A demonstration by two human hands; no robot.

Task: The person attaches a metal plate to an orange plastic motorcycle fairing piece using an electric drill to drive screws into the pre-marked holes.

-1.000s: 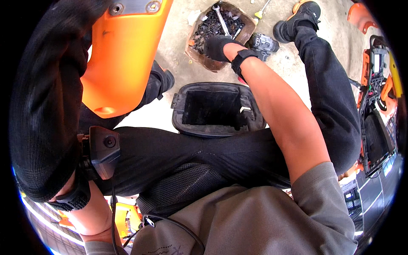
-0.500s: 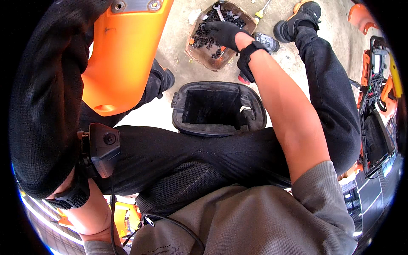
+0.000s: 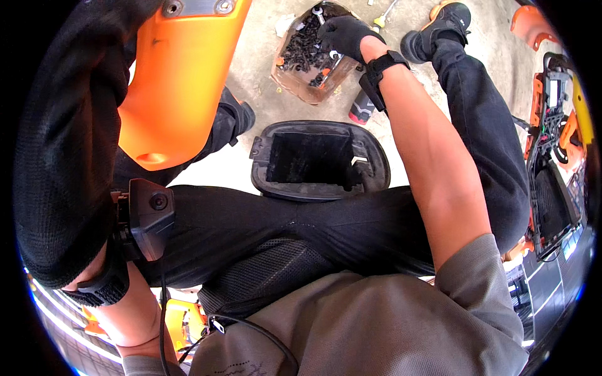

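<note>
My right hand (image 3: 343,37), in a black glove, reaches into a cardboard box (image 3: 288,84) of small black parts, fingers curled together beside a wrench (image 3: 318,15); what they grasp is hidden. Behind my wrist lies a power tool with a red-bottomed battery (image 3: 362,109). My left arm (image 3: 66,144), in a black sleeve, runs up past the top edge, taking that hand out of sight, alongside an orange moulded panel (image 3: 172,88) with metal inserts. A black open plastic housing (image 3: 320,128) rests between my legs.
A yellow-handled screwdriver (image 3: 380,20) lies beyond the box, near my right shoe (image 3: 439,34). At the right are another orange part (image 3: 532,28) and a black frame assembly (image 3: 552,207) with orange and yellow pieces. My left foot (image 3: 235,119) is partly behind the orange panel.
My right hand has moved to the right and farther up in the box, now covering more of the wrench and power tool. The orange panel and housing have barely shifted.
</note>
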